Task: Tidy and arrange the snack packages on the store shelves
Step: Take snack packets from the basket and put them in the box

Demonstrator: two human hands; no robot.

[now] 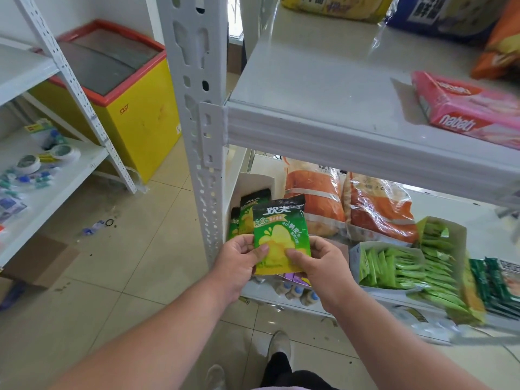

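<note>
A green and yellow snack pouch (280, 232) with a black top stands upright in front of the lower shelf's left end. My left hand (239, 258) pinches its lower left edge, thumb on the front. My right hand (318, 266) grips its lower right corner. Behind it, more matching green pouches (246, 212) stand in a white display box (259, 181) at the shelf's left end. Two orange bags (318, 198) lie further back. An open box of green stick packs (394, 268) sits to the right.
A white slotted upright post (197, 108) stands just left of my hands. The upper shelf (323, 80) carries a pink wafer pack (464, 108) and bags at the back. A yellow chest freezer (126, 88) and a second rack (56, 170) with tape rolls stand to the left. Small bottles (298, 292) sit below my hands.
</note>
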